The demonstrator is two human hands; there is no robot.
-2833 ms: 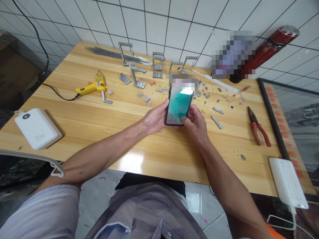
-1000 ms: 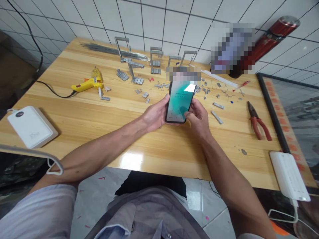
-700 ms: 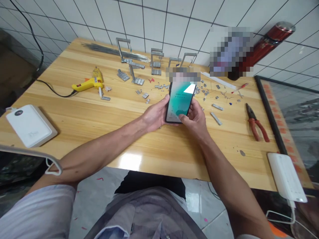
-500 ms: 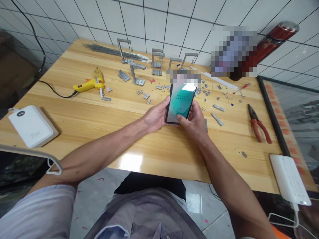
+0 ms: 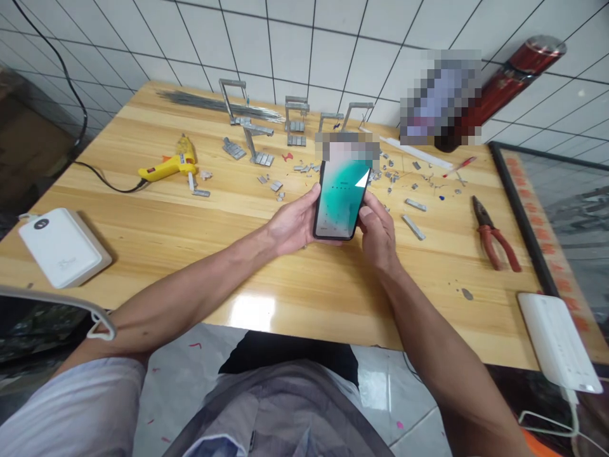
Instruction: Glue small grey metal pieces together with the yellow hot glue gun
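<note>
A phone (image 5: 341, 200) with a lit green and grey screen is held upright, tilted toward me, above the middle of the wooden table. Its top is blurred out. My left hand (image 5: 297, 222) grips it from the left side, thumb along the edge, the other fingers behind. At its lower right edge is my right hand (image 5: 378, 231), fingers curled round the side and thumb bent beside the screen. Behind the phone stand several small grey frames (image 5: 257, 143) on segmented bases, with grey scraps (image 5: 276, 186) scattered near them.
A yellow glue gun (image 5: 166, 168) and white power bank (image 5: 64, 247) lie left on the table (image 5: 304, 285). Pliers (image 5: 492, 235), grey bars (image 5: 413, 227), another white device (image 5: 556, 343) and a dark-framed panel (image 5: 523, 222) are right. A red flask (image 5: 509, 89) leans behind.
My right thumb has lifted off the screen to the phone's right edge. The screen's display has changed a little, and the view has shifted slightly.
</note>
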